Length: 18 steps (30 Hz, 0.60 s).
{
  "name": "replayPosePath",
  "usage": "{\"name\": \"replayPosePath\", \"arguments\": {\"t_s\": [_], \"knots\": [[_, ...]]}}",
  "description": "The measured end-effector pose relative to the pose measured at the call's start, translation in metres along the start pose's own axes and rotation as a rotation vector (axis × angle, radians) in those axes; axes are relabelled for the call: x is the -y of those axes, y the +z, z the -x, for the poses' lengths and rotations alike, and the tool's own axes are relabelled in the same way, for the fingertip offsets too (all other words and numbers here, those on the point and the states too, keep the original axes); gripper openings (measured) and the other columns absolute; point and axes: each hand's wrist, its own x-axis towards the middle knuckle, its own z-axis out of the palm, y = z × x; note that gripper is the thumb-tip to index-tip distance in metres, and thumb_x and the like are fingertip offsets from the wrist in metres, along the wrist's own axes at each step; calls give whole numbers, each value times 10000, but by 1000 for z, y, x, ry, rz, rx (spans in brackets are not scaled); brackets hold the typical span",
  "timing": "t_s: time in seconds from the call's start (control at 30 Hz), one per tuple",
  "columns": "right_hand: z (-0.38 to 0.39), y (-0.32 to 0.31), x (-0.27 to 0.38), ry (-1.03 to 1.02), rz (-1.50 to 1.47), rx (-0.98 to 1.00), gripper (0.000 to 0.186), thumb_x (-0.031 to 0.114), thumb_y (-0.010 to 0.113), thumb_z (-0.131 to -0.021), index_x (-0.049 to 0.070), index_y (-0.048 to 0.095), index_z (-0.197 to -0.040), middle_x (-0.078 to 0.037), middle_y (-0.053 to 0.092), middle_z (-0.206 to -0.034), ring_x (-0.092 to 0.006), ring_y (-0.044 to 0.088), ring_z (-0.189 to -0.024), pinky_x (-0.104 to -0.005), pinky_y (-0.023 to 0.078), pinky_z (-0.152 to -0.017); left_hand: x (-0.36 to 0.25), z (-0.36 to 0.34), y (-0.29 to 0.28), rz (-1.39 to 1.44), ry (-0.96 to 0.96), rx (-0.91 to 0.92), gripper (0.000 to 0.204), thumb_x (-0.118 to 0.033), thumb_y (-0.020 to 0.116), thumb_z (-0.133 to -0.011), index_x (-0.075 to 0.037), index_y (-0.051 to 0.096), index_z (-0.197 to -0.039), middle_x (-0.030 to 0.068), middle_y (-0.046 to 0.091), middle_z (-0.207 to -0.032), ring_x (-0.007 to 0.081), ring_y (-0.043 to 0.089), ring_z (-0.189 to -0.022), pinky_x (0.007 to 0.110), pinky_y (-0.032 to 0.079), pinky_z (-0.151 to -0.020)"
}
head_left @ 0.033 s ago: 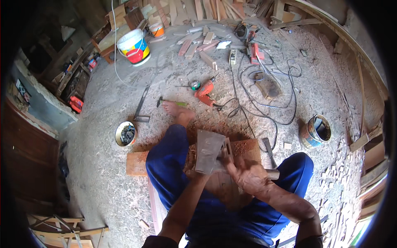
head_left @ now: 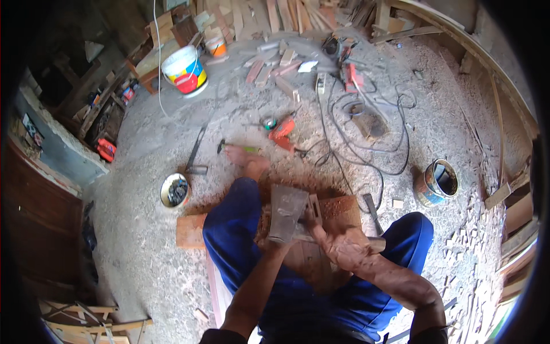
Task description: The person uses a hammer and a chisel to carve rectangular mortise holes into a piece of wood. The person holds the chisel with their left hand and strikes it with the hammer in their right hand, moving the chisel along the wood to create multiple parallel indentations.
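A tool with a broad, flat grey metal head (head_left: 286, 211) and a round wooden handle (head_left: 376, 245) lies across my lap. My right hand (head_left: 346, 245) is closed on this handle, fingers bent toward the head. My left hand (head_left: 279, 246) comes up under the head's lower edge; its fingers are hidden there. A narrow slotted wooden piece (head_left: 314, 207) stands against the head's right side. Below is a thick wooden beam (head_left: 342, 211), sprinkled with reddish shavings, between my knees.
A chisel-like tool (head_left: 372, 211) lies by my right knee, a paint-stained bucket (head_left: 427, 192) beyond it. Ahead are a hammer (head_left: 221, 147), a red drill (head_left: 282, 135) and looping cables (head_left: 366, 150). A small pail (head_left: 175, 191) of dark bits stands left; wood offcuts (head_left: 281, 66) lie farther off.
The grey head has tipped slightly and shifted a little left and downward. Both hands keep nearly the same place, and the whole view has moved slightly.
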Motion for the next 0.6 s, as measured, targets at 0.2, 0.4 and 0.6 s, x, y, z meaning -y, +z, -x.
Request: {"name": "replayPosePath", "arguments": {"t_s": [0.2,0.4,0.6], "knots": [[-11,-29,1,39,-254,-128,546,112,511,-896,30,403,-1425,-149,641,-922,-316,705,-686,-432,576,-538,-7,-8,-22,-1132,500,-59,297,-260,633,-941,-81,601,-1176,96,644,-1112,247,623,-1043,384,511,-898],[-52,-27,-5,147,-15,53,628,83,635,-809,10,420,-1394,-211,653,-994,-340,704,-803,-440,578,-658,-19,-65,-22,-1381,550,-141,248,-193,671,-894,-61,635,-1102,108,661,-1051,266,643,-978,389,526,-836],[-55,-78,-14,173,-285,-20,709,88,752,-715,7,446,-1349,-234,652,-927,-342,705,-733,-475,568,-658,-47,-77,7,-1131,434,-182,179,-127,680,-873,-49,663,-1033,109,673,-998,278,654,-932,402,533,-795]]}}
